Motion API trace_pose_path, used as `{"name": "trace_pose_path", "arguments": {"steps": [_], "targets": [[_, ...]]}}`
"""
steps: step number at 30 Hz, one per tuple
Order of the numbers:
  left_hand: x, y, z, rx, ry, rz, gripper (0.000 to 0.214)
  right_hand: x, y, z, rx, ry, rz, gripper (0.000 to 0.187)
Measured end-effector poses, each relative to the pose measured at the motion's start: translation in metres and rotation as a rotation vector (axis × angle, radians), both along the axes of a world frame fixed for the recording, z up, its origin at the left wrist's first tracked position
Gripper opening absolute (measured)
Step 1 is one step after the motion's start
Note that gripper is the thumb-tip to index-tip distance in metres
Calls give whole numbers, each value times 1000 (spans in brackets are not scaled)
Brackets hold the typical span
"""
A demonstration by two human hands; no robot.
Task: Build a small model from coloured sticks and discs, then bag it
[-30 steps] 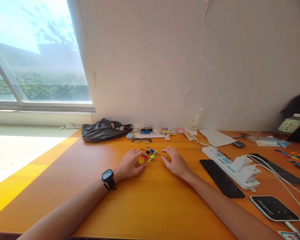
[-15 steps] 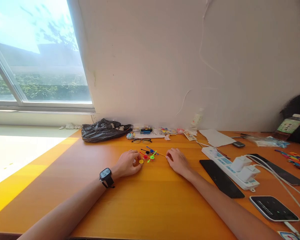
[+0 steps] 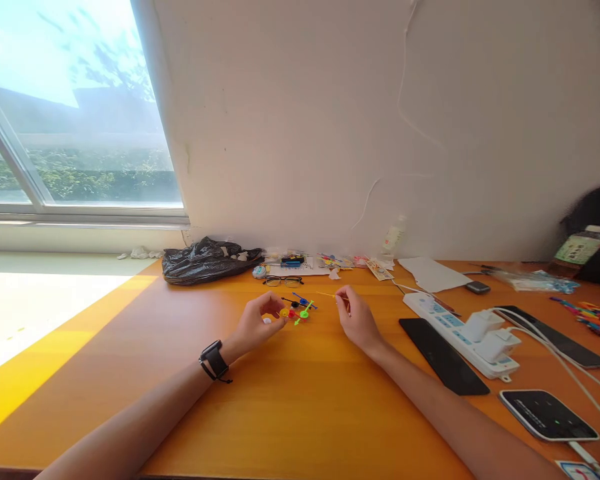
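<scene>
My left hand pinches a small yellow disc between thumb and fingertips, just above the wooden table. In my right hand is a thin yellow arrow-like stick, gripped by thumb and fingers, its free end pointing left. Between the hands lie small plastic arrow spinners: a green spinner, a red spinner partly behind the yellow disc, a black spinner and a blue spinner. A pale round piece shows beside my left fingers.
Behind the spinners sit eyeglasses, a black plastic bag and several small packets. To the right are a white power strip with chargers and cables, a black phone, and a white-edged device.
Both hands have risen slightly from the table. The left now lifts the yellow disc, which was lower down, and the right has raised the yellow stick.
</scene>
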State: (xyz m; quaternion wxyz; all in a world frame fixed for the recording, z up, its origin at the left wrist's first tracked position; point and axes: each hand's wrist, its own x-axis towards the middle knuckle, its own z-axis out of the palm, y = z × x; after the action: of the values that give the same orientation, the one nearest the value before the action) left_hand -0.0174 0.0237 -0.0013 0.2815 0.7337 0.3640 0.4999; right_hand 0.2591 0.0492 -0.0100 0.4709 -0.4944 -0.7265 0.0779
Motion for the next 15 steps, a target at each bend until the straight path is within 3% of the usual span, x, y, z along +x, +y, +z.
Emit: {"name": "trace_pose_path", "arguments": {"steps": [4,7,11,15], "targets": [[7,-2,-2,-217,-191,-174,35,-11,-15,7,15,118,109,15],[11,-5,-3,-289,-252,-209,39,-20,-29,13,-1,188,226,15],[14,-11,2,-317,-242,-233,44,-32,-45,16,-53,214,389,11],[16,-20,9,-229,-154,-229,42,-41,-52,10,-59,150,489,9]]}}
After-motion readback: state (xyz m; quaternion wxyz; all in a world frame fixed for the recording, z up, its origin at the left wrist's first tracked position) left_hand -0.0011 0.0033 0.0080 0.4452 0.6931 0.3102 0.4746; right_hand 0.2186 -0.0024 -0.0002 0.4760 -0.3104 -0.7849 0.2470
